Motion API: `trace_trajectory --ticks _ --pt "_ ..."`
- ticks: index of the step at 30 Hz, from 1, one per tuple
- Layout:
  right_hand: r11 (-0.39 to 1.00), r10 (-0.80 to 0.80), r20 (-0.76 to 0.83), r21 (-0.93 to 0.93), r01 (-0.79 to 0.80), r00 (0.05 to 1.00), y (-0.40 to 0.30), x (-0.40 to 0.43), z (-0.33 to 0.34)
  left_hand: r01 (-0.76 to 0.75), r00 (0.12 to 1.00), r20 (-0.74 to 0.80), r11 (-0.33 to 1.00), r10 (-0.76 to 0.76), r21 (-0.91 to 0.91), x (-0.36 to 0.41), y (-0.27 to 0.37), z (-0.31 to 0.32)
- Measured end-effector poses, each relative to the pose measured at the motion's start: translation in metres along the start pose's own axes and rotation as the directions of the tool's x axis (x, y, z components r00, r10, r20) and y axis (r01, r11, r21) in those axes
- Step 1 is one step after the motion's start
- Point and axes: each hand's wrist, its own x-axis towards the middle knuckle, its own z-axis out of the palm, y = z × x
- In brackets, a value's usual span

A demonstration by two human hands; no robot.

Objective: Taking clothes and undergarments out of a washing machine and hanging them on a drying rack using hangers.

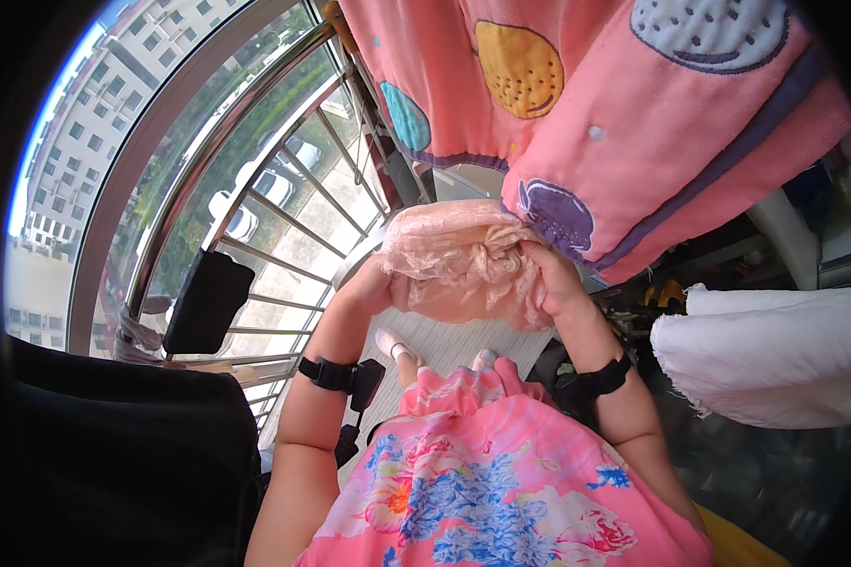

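A peach-pink lace-trimmed cloth item (461, 273) is bunched between my two hands in front of me. My left hand (369, 283) grips its left end, with the fingers hidden behind or under the fabric. At the other end my right hand (553, 276) holds the gathered folds, the thumb showing on top. Just above and partly behind my right hand hangs a large pink cloth (610, 149) with fruit-like patches and purple trim; its lower edge comes close to the bunched lace. Both forearms wear black straps with small devices.
Metal railings (284, 205) and window glass curve along the left, with a black cloth (209, 301) over a rail. A large black fabric item (135, 453) fills the lower left. White frayed cloth (766, 354) hangs at the right. Light flooring (461, 354) lies below my hands.
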Motion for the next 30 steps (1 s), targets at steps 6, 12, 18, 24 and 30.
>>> trace_trajectory --ticks 6,12,18,24,30 --pt "0.981 -0.162 -0.111 0.089 0.172 0.980 -0.005 0.006 0.017 -0.129 0.980 0.192 0.893 0.049 0.430 -0.001 0.000 0.033" --pt "0.754 -0.450 -0.196 -0.606 0.253 0.871 0.003 0.011 0.033 -0.403 0.880 -0.024 0.774 0.474 0.487 0.005 -0.007 0.067" --pt "0.944 -0.177 -0.017 -0.284 0.165 0.984 -0.002 0.004 0.030 -0.147 0.987 0.029 0.832 0.155 0.535 -0.006 -0.002 0.059" --pt "0.972 -0.070 -0.063 0.220 0.082 0.996 -0.003 0.007 0.010 0.029 0.959 0.232 0.870 -0.163 0.491 -0.011 0.007 0.044" --pt "0.866 -0.222 -0.308 -0.498 0.043 0.925 -0.002 0.014 0.008 -0.043 0.979 0.199 0.999 0.047 -0.022 -0.009 -0.004 0.043"
